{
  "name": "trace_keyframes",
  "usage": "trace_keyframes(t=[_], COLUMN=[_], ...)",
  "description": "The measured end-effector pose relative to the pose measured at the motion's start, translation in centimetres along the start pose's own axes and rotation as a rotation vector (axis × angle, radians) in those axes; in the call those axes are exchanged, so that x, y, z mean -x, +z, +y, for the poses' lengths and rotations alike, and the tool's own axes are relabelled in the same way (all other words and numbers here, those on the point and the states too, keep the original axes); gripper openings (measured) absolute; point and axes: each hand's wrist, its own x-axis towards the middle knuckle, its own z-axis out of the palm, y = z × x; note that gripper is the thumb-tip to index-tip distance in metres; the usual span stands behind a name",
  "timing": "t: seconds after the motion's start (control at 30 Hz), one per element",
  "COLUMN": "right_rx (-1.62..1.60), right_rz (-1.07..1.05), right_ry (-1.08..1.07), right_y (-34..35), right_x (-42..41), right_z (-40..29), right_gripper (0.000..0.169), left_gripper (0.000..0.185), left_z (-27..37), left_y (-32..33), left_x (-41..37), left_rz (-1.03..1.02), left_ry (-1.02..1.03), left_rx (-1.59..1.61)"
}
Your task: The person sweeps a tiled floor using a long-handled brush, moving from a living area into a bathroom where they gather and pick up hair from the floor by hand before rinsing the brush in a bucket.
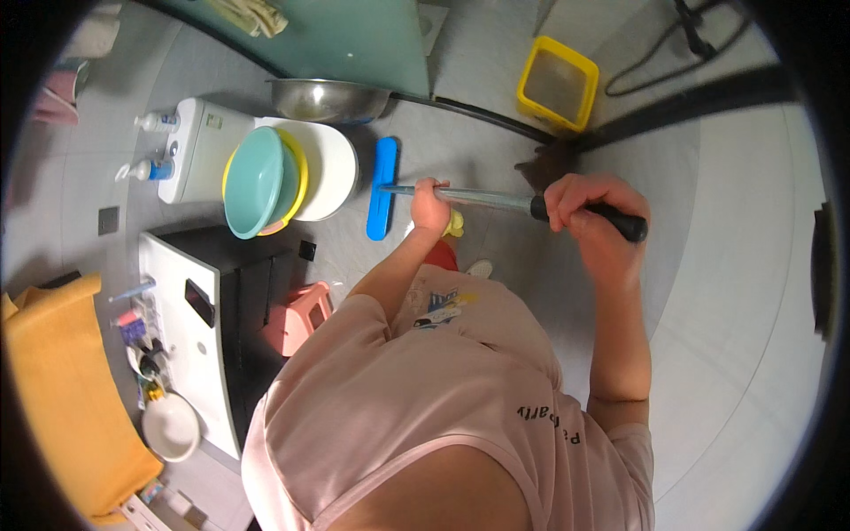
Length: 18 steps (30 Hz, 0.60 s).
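Note:
My left hand [430, 207] is wrapped around the lower part of a metal pole [488, 197]. Higher up, my right hand [597, 212] grips the pole's black handle [621, 222], whose end sticks out past my fingers. At the far end of the pole is a long blue mop or squeegee head [382, 189], above or on the grey tiled floor [435, 143]; contact with the floor cannot be told. The head's underside is hidden. One foot in a light slipper [479, 268] shows below my shirt.
A white toilet [339, 172] carries stacked basins, a green one [249, 182] uppermost. Beside it are a steel basin [331, 99] and a glass panel [358, 46]. A yellow bin [591, 93], a pink stool [302, 322] and a sink counter [192, 358] with a phone [200, 303] stand around me.

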Motion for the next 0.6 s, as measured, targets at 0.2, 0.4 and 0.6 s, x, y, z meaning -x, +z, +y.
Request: trace_keyframes(t=[0.2, 0.4, 0.6], right_rx=[-0.059, -0.043, -0.115], right_rz=[-0.270, -0.502, -0.747], right_ry=[-0.050, -0.016, -0.082], right_y=[-2.3, -0.6, 1.1], right_x=[-15.9, -31.0, -43.0], right_z=[3.5, 5.8, 8.8], right_gripper=[0.013, 0.010, 0.009], left_gripper=[0.025, 0.027, 0.021], left_z=[0.6, -2.3, -3.7], left_y=[2.1, 4.0, 3.5], left_x=[-9.6, -21.7, -30.8], left_rz=[0.195, 0.388, 0.510], left_ry=[-0.224, -0.316, -0.323], left_rx=[0.051, 0.072, -0.022])
